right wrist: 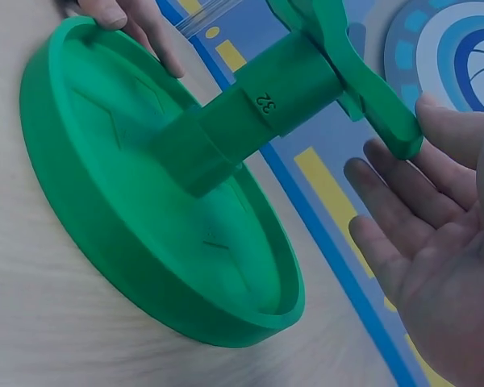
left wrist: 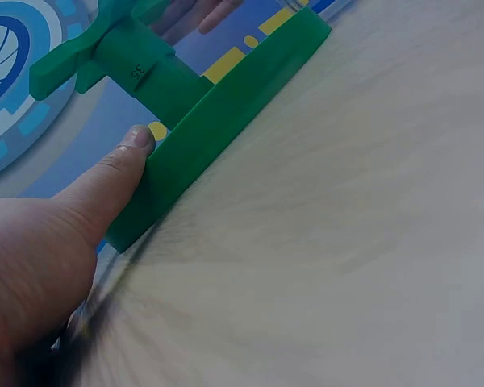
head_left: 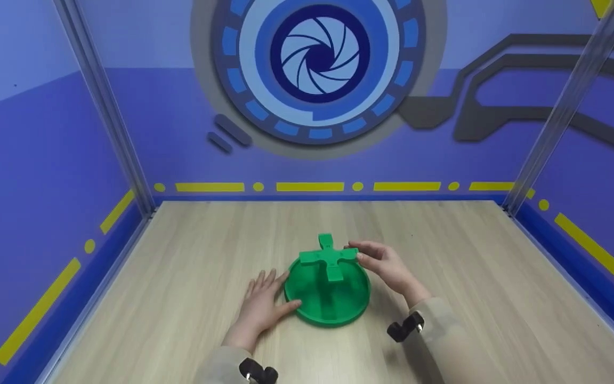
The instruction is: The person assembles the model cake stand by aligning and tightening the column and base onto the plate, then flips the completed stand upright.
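A round green tray (head_left: 328, 314) with a raised rim lies on the table. From its middle rises a thick green post (right wrist: 262, 101), stepped in width and marked with small numbers. A green cross-shaped piece (head_left: 330, 257) tops the post, its arms spreading over the tray. At the tray's left side my left hand (head_left: 261, 306) spreads straight fingers, with the thumb (left wrist: 117, 169) against the rim. My right hand (head_left: 387, 266) is by the cross's right arm; the thumb (right wrist: 448, 129) touches that arm's end, while the other fingers extend loosely beside and beyond it.
The wood-grain table (head_left: 205, 240) is bounded by blue printed walls (head_left: 163, 128) at the back and both sides. Metal corner posts (head_left: 110, 106) stand at the back corners. Each wrist wears a black device (head_left: 405, 326) over a light sleeve.
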Tool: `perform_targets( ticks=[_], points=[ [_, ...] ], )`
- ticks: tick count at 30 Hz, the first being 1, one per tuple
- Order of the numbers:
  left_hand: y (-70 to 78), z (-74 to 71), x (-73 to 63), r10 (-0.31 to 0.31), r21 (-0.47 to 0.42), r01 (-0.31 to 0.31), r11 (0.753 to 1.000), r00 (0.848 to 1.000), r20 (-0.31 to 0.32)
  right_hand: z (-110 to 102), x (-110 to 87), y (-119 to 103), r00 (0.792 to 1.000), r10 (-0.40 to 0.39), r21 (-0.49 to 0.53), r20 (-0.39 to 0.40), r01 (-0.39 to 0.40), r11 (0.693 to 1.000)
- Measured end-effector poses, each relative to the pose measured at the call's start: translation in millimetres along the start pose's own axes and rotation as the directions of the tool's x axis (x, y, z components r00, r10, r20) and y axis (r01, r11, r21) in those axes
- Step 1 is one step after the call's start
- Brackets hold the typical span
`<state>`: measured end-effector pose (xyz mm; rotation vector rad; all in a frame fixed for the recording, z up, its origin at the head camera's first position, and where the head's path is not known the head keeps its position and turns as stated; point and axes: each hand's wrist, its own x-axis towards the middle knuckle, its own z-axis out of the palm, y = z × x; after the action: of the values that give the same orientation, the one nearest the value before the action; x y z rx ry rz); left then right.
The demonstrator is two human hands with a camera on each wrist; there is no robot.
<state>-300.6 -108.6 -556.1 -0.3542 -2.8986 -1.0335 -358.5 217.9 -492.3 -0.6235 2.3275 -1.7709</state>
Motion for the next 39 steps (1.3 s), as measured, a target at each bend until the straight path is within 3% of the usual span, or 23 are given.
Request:
perform_targets(
  ticks=[16,39],
  points=[
    [-0.6,0.2,0.2,0.016,0.01,-0.016,1.0,1.0,-0.014,3,-6.1,-1,0.999,-0.011,0.007,0.031,0.011,1.0],
    [0.6,0.4,-0.5,0.009,0.01,-0.009,1.0,1.0,-0.007,18,-21.6,-8,1.0,-0.014,-0.049,-0.011,0.014,0.999]
  ],
)
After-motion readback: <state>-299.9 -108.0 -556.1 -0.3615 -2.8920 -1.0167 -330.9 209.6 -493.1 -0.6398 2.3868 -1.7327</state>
